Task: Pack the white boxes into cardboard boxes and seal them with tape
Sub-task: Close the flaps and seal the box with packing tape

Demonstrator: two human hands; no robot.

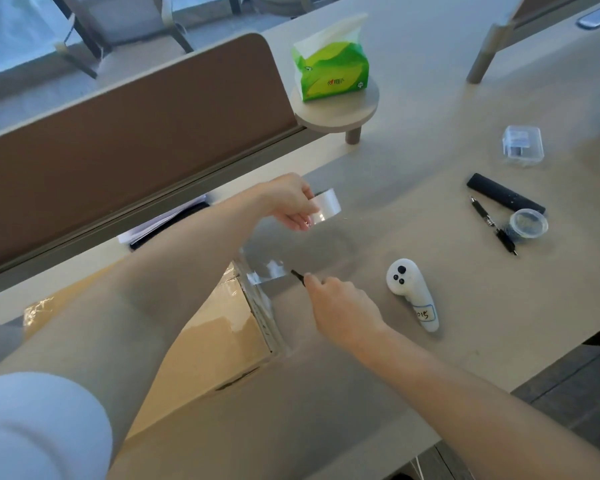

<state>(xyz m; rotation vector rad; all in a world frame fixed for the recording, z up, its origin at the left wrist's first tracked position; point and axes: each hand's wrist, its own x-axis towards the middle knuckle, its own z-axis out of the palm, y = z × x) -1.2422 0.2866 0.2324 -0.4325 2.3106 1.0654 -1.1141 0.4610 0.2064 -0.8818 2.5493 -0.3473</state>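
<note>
Clear tape is drawn from a brown cardboard box [205,344] on the pale grey desk [430,150].
The box is set at the desk's near left, partly covered by the left forearm, with tape seen along its top and right end. A strip of clear tape [267,271] is stretched from that end up to a roll of clear tape [324,206], which is gripped in the curled fingers of the left hand [288,202]. Further right, a thin black tool [297,274] is pinched in the right hand [340,303], its tip held at the strip. A white labelled handheld controller [413,292] is laid just beyond, a black pen [492,225] well apart.
</note>
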